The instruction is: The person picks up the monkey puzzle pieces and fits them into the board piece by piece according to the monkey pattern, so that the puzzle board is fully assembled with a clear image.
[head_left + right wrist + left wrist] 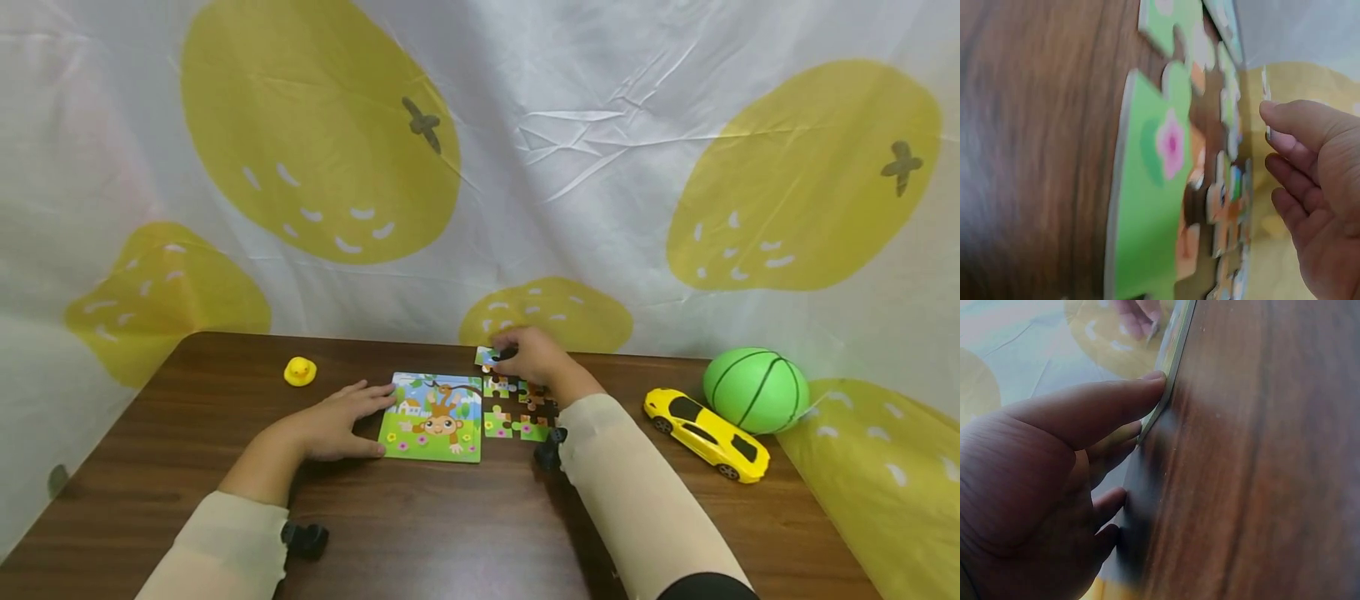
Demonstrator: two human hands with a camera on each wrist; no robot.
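A square picture board with a cartoon monkey (431, 417) lies on the table. My left hand (341, 423) rests at its left edge, thumb near the lower corner and fingers along the side, fairly straight; the left wrist view shows the thumb (1129, 400) touching the board's edge. Between thumb and forefinger my right hand (1319, 169) pinches a jigsaw piece (1266, 84), seen edge-on and raised above the others. In the head view that hand (536, 358) is over the far side of the loose jigsaw pieces (497, 423), which lie right of the board.
A yellow rubber duck (300, 372) sits at the back left of the brown table (420, 533). To the right stand a yellow toy car (705, 433) and a green ball (756, 390). Behind the table hangs a white curtain (510, 167) with yellow fruit prints.
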